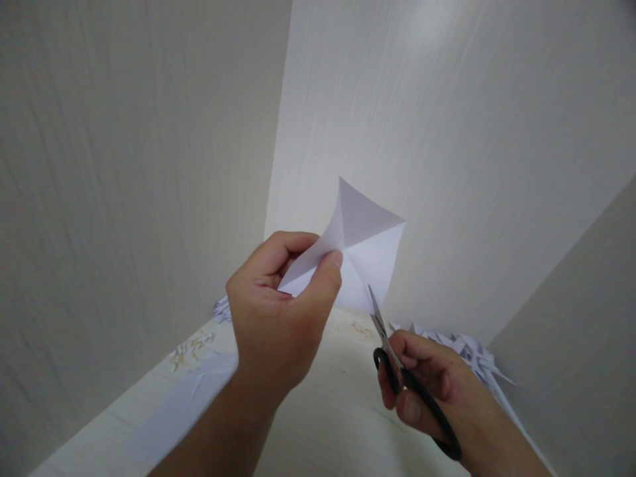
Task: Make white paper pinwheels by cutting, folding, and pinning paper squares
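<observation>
My left hand (283, 305) pinches a square of white paper (370, 245) between thumb and fingers, holding it up above the table. Diagonal creases cross near the middle of the paper, by my thumb tip. In my right hand (437, 384) is a pair of scissors (380, 328) with black handles, fingers and thumb at the loops. The blades point up toward the paper's lower edge, with their tips overlapping its lower right part in view. Whether the blades touch or straddle the paper I cannot tell.
A pale table (318, 424) lies below, walled by light panels (397, 119). White paper sheets (183, 404) lie at the left, near small tan scraps (193, 348). Folded paper pieces (470, 351) are heaped at the right; another bundle (223, 309) sits behind my left wrist.
</observation>
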The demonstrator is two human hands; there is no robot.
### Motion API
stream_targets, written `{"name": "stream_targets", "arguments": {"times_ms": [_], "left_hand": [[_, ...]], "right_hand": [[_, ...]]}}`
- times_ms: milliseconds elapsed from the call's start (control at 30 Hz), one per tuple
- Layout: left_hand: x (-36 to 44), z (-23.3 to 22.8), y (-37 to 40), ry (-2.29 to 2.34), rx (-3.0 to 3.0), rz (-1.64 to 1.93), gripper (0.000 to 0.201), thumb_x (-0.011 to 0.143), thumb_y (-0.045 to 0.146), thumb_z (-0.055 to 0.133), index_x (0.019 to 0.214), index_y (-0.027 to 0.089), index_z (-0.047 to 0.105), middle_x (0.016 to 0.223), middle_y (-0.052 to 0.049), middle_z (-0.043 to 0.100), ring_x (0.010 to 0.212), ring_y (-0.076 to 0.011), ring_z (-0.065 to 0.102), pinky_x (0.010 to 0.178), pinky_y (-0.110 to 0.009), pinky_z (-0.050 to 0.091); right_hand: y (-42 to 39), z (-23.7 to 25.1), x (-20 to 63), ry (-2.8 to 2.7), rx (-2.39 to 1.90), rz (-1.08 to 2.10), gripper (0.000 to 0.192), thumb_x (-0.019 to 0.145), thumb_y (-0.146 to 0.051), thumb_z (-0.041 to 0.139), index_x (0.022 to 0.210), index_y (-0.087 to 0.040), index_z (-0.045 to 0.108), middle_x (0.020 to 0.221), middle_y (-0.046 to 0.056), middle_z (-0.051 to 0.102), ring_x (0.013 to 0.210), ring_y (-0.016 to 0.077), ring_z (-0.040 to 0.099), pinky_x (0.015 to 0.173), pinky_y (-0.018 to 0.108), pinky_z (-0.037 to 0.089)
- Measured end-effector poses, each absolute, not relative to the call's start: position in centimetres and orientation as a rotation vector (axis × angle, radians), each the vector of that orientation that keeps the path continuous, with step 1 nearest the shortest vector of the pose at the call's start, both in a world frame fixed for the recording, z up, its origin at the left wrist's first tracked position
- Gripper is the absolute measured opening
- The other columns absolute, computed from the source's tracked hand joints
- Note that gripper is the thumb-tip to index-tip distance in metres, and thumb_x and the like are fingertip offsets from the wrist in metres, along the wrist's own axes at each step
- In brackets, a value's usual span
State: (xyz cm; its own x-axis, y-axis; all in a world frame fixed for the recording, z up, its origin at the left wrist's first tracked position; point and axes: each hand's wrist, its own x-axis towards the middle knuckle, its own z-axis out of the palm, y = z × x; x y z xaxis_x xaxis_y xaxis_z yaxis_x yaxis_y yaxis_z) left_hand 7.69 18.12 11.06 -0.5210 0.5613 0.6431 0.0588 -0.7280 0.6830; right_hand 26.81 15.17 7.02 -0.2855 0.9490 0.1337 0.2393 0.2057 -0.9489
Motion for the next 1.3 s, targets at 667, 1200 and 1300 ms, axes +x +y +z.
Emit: {"name": "stream_targets", "arguments": {"times_ms": [667,1200,1300], "left_hand": [[7.45,11.18,18.60,0.889,1.325,2.201,0.009,0.075,0.024,0.080,0.077,0.021,0.072,0.061,0.004,0.064,0.048,-0.0107,0.053,0.039,-0.020,0.033],[7.45,10.85,19.03,0.766,1.247,2.146,0.011,0.077,0.026,0.082,0.079,0.021,0.073,0.061,0.003,0.064,0.047,-0.0105,0.055,0.039,-0.019,0.037],[7.53,10.82,19.00,0.732,1.235,2.122,0.011,0.077,0.026,0.081,0.078,0.021,0.072,0.060,0.004,0.063,0.046,-0.0100,0.054,0.039,-0.019,0.039]], "right_hand": [[15.39,6.91,26.93,-1.651,-1.117,1.142,0.065,0.059,-0.076,0.086,0.067,-0.019,0.057,0.059,-0.005,0.049,0.054,0.0082,0.034,0.050,0.023,0.028],[15.38,7.03,26.89,-1.592,-1.101,1.150,0.061,0.063,-0.068,0.089,0.064,-0.021,0.051,0.053,-0.005,0.050,0.050,0.0080,0.033,0.048,0.023,0.028],[15.40,7.00,27.05,-1.618,-1.101,1.100,0.059,0.063,-0.067,0.089,0.065,-0.020,0.055,0.056,-0.005,0.050,0.052,0.0085,0.035,0.050,0.024,0.029]]}}
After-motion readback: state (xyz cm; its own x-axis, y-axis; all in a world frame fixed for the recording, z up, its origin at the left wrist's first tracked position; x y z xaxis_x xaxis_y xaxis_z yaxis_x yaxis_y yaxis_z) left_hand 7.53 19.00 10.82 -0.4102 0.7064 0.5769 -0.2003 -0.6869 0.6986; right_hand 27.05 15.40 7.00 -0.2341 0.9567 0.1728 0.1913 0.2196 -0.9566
